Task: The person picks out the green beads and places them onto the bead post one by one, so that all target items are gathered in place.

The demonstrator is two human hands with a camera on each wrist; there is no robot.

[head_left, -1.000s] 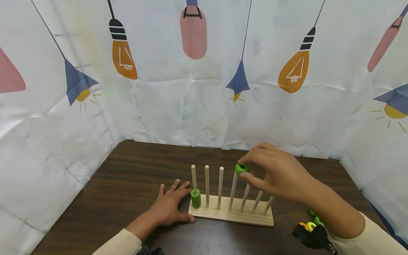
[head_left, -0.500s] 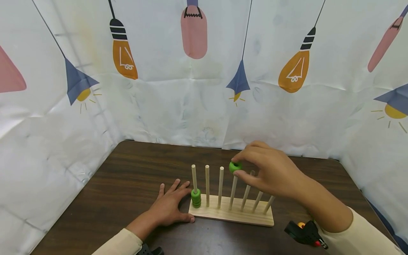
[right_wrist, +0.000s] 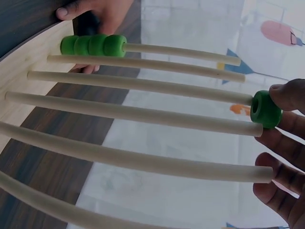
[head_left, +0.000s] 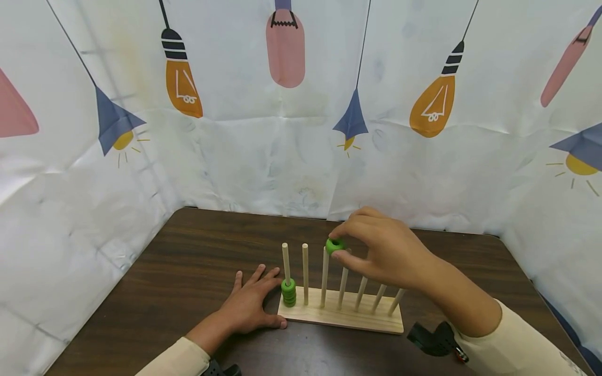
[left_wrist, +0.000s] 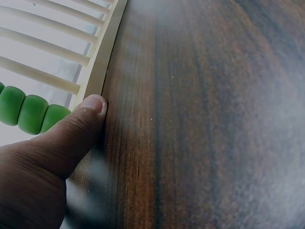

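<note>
A wooden base (head_left: 345, 318) carries a row of several upright pegs. Three green rings (head_left: 289, 292) are stacked low on the leftmost peg. My right hand (head_left: 339, 249) pinches another green ring (head_left: 334, 245) between thumb and forefinger, right at the tip of the third peg (head_left: 324, 277) from the left. In the right wrist view this ring (right_wrist: 264, 109) sits by that peg's end; whether it is threaded on I cannot tell. My left hand (head_left: 256, 297) lies flat on the dark table. Its thumb (left_wrist: 88, 117) touches the base's left end (left_wrist: 102, 62) beside the stacked rings (left_wrist: 31, 112).
A white curtain printed with lamps (head_left: 287, 130) closes the table's back and both sides. A black wrist device (head_left: 435, 339) hangs under my right forearm near the table's front right. Bare dark wood (head_left: 197, 250) lies left of and behind the base.
My right hand carried the green ring leftward, from above the fourth peg to the third peg's tip. The left hand stayed still. Loose coloured rings seen earlier at the front right are now hidden.
</note>
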